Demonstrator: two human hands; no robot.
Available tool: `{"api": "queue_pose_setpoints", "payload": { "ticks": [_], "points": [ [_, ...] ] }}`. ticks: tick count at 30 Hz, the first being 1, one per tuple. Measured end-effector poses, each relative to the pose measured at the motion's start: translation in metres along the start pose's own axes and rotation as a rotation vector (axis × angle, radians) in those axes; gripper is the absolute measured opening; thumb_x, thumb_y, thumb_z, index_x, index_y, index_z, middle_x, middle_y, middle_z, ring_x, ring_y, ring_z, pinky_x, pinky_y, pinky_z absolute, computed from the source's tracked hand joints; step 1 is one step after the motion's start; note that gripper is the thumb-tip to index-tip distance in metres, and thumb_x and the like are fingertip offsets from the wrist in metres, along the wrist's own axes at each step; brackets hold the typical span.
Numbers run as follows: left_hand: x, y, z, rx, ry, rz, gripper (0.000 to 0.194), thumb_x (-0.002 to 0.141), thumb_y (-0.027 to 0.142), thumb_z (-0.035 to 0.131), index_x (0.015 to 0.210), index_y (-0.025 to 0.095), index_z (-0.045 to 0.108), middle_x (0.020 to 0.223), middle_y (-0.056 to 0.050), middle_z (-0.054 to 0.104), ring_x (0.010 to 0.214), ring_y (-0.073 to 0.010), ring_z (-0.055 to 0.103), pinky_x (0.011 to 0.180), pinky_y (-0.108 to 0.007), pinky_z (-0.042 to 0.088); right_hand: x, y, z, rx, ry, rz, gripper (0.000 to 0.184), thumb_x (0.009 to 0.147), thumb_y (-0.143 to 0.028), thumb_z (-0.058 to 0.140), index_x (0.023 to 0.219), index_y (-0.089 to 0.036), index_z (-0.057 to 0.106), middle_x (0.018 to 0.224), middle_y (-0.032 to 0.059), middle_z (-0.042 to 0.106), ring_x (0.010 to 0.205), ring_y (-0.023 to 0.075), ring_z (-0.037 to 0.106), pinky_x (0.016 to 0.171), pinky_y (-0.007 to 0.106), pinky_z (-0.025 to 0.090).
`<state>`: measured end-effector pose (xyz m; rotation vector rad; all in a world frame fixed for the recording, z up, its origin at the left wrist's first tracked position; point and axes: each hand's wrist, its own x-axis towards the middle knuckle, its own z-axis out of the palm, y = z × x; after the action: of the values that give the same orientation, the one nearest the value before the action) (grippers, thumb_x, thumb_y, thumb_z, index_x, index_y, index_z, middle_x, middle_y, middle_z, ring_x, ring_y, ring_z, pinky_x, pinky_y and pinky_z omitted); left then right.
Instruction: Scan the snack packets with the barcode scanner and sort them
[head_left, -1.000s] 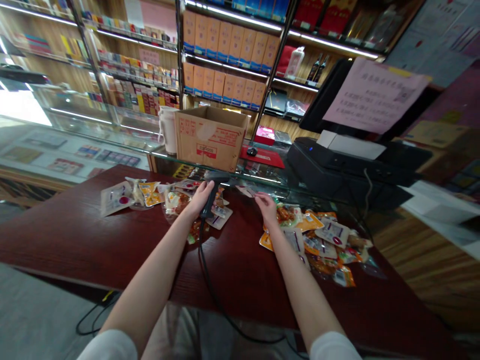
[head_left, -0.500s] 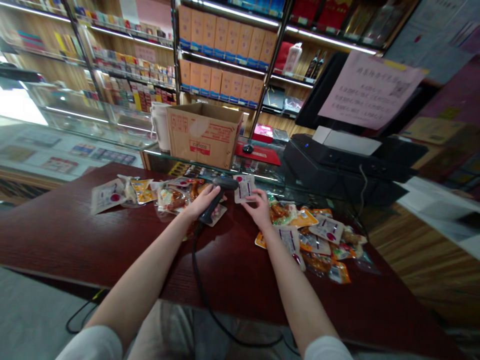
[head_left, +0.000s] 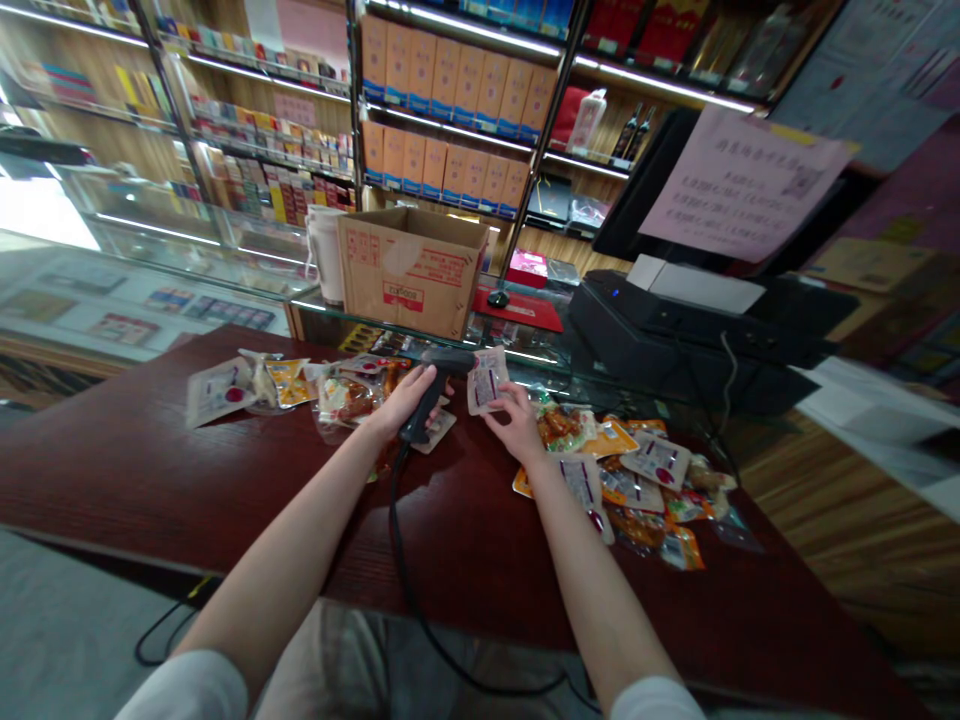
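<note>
My left hand (head_left: 407,400) is wrapped round the handle of a black barcode scanner (head_left: 429,396), whose head points right. A dark cable runs from its handle down past the table edge. In my right hand (head_left: 516,425) a small white food packet (head_left: 487,382) with printed text is pinched by its right side, upright before the scanner's head. Beneath and beside the left hand lie vacuum-packed food packets (head_left: 346,397), partly hidden by it. Right of my right wrist rests a pile of similar packets (head_left: 634,485), some orange-edged, some white.
An open cardboard box (head_left: 409,275) stands beyond the table on a glass counter, with a white jug (head_left: 325,255) beside it. To the right are a black printer-like machine (head_left: 675,320) and a monitor with a pink paper sheet (head_left: 739,185). Stocked shelves (head_left: 450,130) line the back.
The packet in my right hand has tilted slightly and come a little lower, still facing the scanner. My left hand keeps its hold, and the view has shifted slightly.
</note>
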<state>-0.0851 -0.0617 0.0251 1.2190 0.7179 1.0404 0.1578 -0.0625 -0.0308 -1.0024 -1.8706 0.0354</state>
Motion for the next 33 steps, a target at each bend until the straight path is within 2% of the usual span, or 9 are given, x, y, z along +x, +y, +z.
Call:
{"api": "queue_pose_setpoints", "payload": {
  "ticks": [7,13,16,20,24,27,30,32,33],
  "points": [
    [-0.001,0.0,0.002,0.038,-0.016,0.033,0.051,0.081,0.069,0.058,0.09,0.019,0.051,0.049,0.006,0.049,0.036,-0.0089,0.045,0.037,-0.02,0.036,-0.001,-0.002,0.001,0.006,-0.041,0.008,0.008,0.084,-0.029,0.067,0.085,-0.021,0.067,0.118,0.0106,0.055,0.115,0.0241,0.058,0.103,0.041,0.046],
    [-0.001,0.008,-0.003,0.009,0.11,0.017,0.047,0.085,0.063,0.058,0.098,0.019,0.05,0.06,0.003,0.058,0.038,-0.0092,0.048,0.035,-0.02,0.037,0.0,-0.002,-0.004,-0.078,-0.077,0.023,0.009,0.084,-0.026,0.065,0.091,-0.021,0.066,0.121,0.0111,0.052,0.116,0.0249,0.056,0.104,0.041,0.046],
    [-0.003,0.017,-0.018,0.053,0.232,0.015,0.042,0.085,0.055,0.064,0.1,0.02,0.047,0.074,0.0,0.065,0.04,-0.0083,0.052,0.035,-0.02,0.04,0.006,-0.003,-0.015,-0.222,-0.063,0.113,0.01,0.082,-0.025,0.065,0.09,-0.02,0.066,0.118,0.0119,0.052,0.11,0.0255,0.058,0.099,0.041,0.047],
    [-0.006,0.029,-0.052,0.083,0.317,-0.058,0.038,0.087,0.05,0.064,0.102,0.02,0.048,0.073,0.0,0.066,0.039,-0.0092,0.052,0.034,-0.02,0.04,0.016,-0.008,-0.048,-0.566,-0.042,0.324,0.014,0.081,-0.033,0.067,0.086,-0.02,0.069,0.108,0.0108,0.057,0.105,0.0278,0.057,0.094,0.044,0.043],
    [-0.01,0.029,-0.087,0.154,0.406,-0.124,0.033,0.09,0.045,0.062,0.104,0.018,0.049,0.069,-0.001,0.066,0.037,-0.0107,0.051,0.035,-0.023,0.043,0.021,-0.013,-0.088,-0.793,-0.229,0.53,0.024,0.079,-0.045,0.068,0.077,-0.021,0.073,0.096,0.0098,0.065,0.095,0.0291,0.061,0.088,0.046,0.04],
    [-0.012,0.02,-0.104,0.079,0.412,-0.122,0.034,0.091,0.047,0.059,0.102,0.016,0.053,0.07,-0.003,0.067,0.038,-0.0104,0.053,0.037,-0.022,0.044,0.021,-0.012,-0.102,-0.837,-0.305,0.664,0.024,0.08,-0.043,0.067,0.075,-0.021,0.075,0.081,0.0127,0.068,0.085,0.0308,0.063,0.083,0.046,0.04],
    [-0.01,0.011,-0.107,-0.022,0.394,-0.118,0.037,0.092,0.051,0.054,0.102,0.015,0.054,0.071,-0.004,0.068,0.039,-0.0095,0.052,0.037,-0.021,0.042,0.023,-0.009,-0.084,-0.72,-0.2,0.524,0.016,0.08,-0.034,0.066,0.081,-0.021,0.076,0.082,0.0139,0.069,0.087,0.031,0.063,0.083,0.046,0.042],
    [-0.006,0.006,-0.102,-0.035,0.366,-0.138,0.037,0.092,0.05,0.054,0.105,0.016,0.053,0.071,-0.004,0.068,0.039,-0.0098,0.053,0.038,-0.021,0.043,0.029,-0.008,-0.053,-0.524,-0.105,0.383,0.018,0.082,-0.032,0.063,0.091,-0.022,0.075,0.089,0.0124,0.068,0.091,0.0291,0.062,0.085,0.045,0.044],
    [-0.004,0.004,-0.098,-0.032,0.349,-0.151,0.037,0.091,0.05,0.055,0.106,0.016,0.053,0.071,-0.004,0.068,0.039,-0.0099,0.053,0.038,-0.021,0.042,0.032,-0.008,-0.033,-0.384,-0.117,0.345,0.022,0.083,-0.033,0.062,0.099,-0.023,0.073,0.091,0.0105,0.068,0.091,0.0274,0.062,0.086,0.044,0.046]
  ]
}}
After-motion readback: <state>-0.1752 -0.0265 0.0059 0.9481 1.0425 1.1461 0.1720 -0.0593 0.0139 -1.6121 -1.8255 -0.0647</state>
